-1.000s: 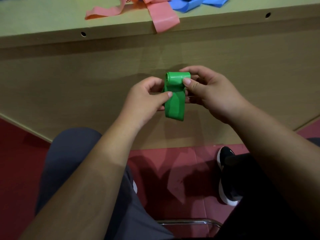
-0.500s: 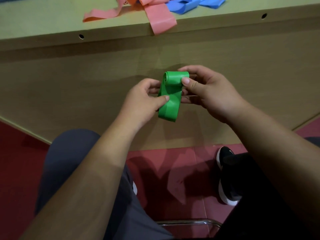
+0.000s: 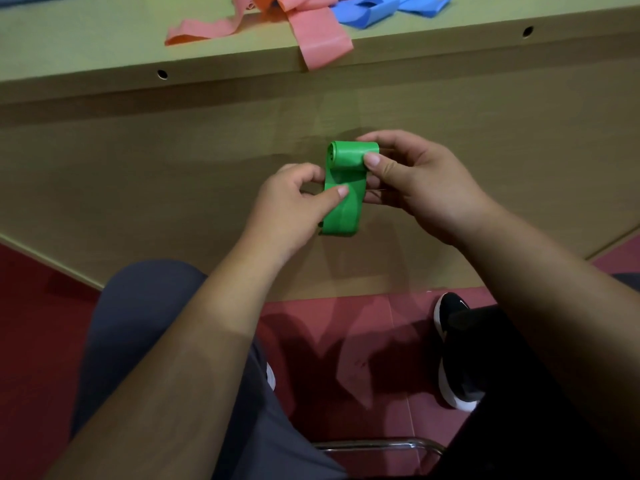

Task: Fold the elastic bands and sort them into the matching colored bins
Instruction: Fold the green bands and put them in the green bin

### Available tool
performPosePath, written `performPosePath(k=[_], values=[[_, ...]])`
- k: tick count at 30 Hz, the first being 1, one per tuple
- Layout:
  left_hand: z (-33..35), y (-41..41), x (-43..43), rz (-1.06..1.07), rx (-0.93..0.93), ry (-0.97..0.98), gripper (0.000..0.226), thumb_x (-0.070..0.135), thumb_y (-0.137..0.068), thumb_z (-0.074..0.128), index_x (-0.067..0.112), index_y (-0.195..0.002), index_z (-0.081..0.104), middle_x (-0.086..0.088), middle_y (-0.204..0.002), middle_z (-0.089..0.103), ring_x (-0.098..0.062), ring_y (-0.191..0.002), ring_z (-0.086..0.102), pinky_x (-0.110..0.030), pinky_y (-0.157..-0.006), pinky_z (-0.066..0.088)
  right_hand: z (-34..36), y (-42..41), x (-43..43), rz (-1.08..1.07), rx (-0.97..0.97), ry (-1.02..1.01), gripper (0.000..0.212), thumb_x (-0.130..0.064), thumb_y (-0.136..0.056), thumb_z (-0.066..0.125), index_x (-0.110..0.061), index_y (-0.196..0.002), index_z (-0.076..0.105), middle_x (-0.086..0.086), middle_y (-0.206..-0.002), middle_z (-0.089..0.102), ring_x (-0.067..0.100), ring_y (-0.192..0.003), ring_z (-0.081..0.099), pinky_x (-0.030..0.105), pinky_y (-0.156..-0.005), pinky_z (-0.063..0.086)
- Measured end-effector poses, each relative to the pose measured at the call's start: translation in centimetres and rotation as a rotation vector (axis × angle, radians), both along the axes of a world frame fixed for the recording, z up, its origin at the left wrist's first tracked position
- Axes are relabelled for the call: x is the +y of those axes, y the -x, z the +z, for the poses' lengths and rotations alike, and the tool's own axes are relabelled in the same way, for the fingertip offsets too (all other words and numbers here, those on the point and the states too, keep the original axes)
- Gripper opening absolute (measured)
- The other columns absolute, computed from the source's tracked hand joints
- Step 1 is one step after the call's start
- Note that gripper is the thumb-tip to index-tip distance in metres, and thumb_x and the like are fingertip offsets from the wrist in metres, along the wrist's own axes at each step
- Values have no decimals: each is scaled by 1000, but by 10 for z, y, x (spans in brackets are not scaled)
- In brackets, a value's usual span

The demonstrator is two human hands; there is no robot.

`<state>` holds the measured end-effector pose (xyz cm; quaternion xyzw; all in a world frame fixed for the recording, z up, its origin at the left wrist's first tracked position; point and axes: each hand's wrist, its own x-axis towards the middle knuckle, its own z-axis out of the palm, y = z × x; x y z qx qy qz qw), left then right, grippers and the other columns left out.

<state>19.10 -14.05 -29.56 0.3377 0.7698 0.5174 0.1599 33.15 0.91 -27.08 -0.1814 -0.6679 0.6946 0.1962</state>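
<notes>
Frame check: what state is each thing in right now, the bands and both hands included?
green band: top end rolled up, lower part flat, held off the table.
left hand: pinches the band's flat part below the roll.
right hand: grips the roll, thumb on it.
pink bands: unfolded, loose on the table, one end hanging over its edge.
blue bands: unfolded, loose on the table.

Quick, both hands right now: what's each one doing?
Left hand: pinching the flat lower part of the green band.
Right hand: gripping the band's rolled top.
</notes>
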Motion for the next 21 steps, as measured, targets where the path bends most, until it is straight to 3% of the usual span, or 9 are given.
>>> performPosePath(k=[3,9,14,18,21], values=[[2,3,-1,-21,-25,-9,39,50,-74,78,23,-102,78,-6,-112,74,-20,-73,65,-48,-80,60,1,0,1,-3,5,1,23,-10,-107,63,-14,-128,69,4,-104,71,13,-85,64,52,-102,60],[3,6,-3,-9,-33,13,28,42,-77,79,21,-96,79,-2,-99,77,-11,-71,64,-44,-81,60,3,-2,0,9,-9,-10,23,-11,-107,63,-14,-129,69,8,-113,74,24,-95,69,57,-102,59],[2,7,-3,-24,43,-7,19,36,-80,81,19,-88,76,12,-116,74,-10,-84,68,-52,-88,61,3,-4,1,16,-20,-38,22,-14,-107,63,-15,-128,70,8,-114,74,25,-95,70,58,-99,60],[0,8,-2,-29,4,58,15,27,-85,84,16,-89,75,0,-84,78,-16,-67,69,-54,-77,62,4,-6,1,18,-41,-62,21,-16,-106,65,-14,-126,71,3,-107,74,20,-89,69,56,-93,62],[2,7,-1,-18,-7,44,16,25,-83,84,15,-83,73,-3,-76,74,-20,-68,70,-56,-75,62,5,-6,1,16,-49,-64,21,-16,-106,65,-13,-126,71,4,-106,75,21,-89,69,56,-92,62]])
